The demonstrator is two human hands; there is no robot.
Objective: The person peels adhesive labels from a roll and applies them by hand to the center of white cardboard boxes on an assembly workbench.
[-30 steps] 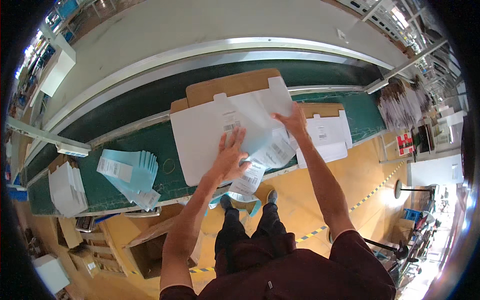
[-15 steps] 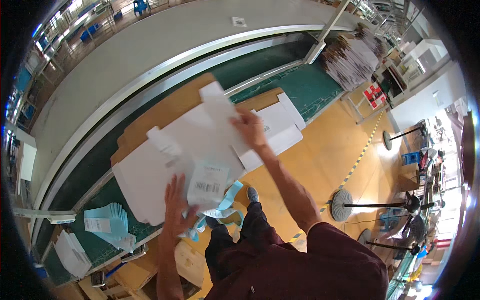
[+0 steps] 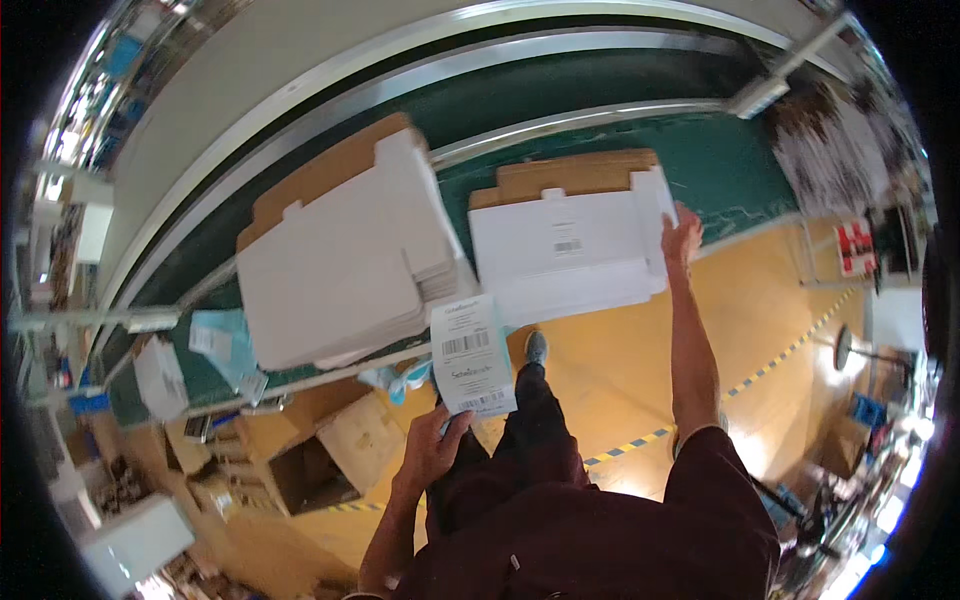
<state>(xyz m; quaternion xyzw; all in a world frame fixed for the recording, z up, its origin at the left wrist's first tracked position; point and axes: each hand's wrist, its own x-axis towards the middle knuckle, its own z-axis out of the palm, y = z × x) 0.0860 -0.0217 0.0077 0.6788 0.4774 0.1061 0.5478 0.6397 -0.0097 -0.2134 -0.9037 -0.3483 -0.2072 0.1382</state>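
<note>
My left hand [image 3: 436, 448] pinches the lower end of a strip of white barcode labels [image 3: 472, 350], which stands out over my legs and overlaps the front corner of a stack of flattened white cartons [image 3: 335, 270]. On the right lies a flattened white carton [image 3: 560, 262] with a small barcode label near its middle and brown cardboard showing along its far edge. At that carton's right side flap, my right hand [image 3: 682, 238] has its fingers closed around the edge.
Both piles rest on a green bench [image 3: 725, 165]. Light-blue label sheets [image 3: 225, 345] and white folded card [image 3: 160, 378] lie at its left end. Bundled flat cartons [image 3: 830, 150] stand far right. Below are an open cardboard box [image 3: 320, 460] and a yellow-black floor line [image 3: 630, 447].
My right hand has moved right, from the left stack to the right carton's far flap. My left hand, earlier spread over the stack, has drawn back with the label strip. The view has shifted.
</note>
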